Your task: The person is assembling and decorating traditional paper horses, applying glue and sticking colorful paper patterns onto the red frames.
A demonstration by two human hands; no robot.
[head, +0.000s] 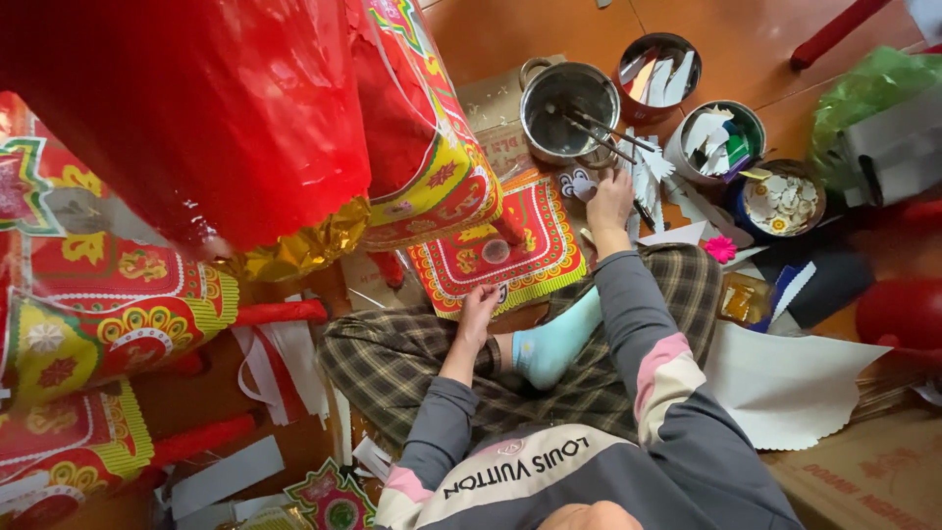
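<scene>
On floor, head view: left hand (478, 302) fingers pinched on edge of red-yellow patterned paper panel (496, 245); right hand (608, 201) fingers curled together over small cutout near steel pot (567, 110). Risk: pot's sticks could smear the panel; thin paper may tear.

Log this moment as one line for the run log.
left hand: pinching edge of red patterned paper panel | right hand: on small paper cutout | metal pot: beside right hand
</scene>
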